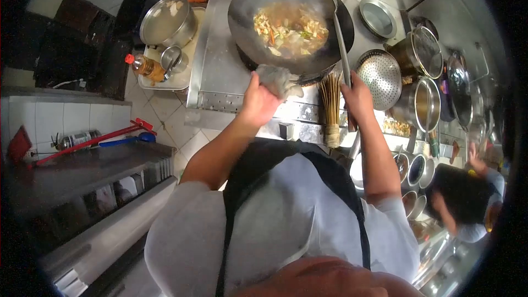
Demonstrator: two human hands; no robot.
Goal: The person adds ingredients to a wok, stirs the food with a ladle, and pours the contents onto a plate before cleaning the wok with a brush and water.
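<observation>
A large dark wok (242,19) sits on the stove and holds steaming food (289,33), with pale pieces, orange strips and green bits in liquid. My left hand (261,100) is closed around a grey cloth (278,81) at the wok's near rim; whatever lies under the cloth is hidden. In my right hand (359,98) is a long-handled metal cooking utensil (342,44), which runs up along the wok's right side. Steam blurs its far end. A bamboo wok brush (331,113) stands between my hands, close to the right one.
Right of the wok are a perforated strainer (379,80), a metal bowl (377,17) and several pots (419,104). On the left, a tray (179,81) bears a stockpot (168,22) and a sauce bottle (146,67). Another person's arm (446,214) shows at far right.
</observation>
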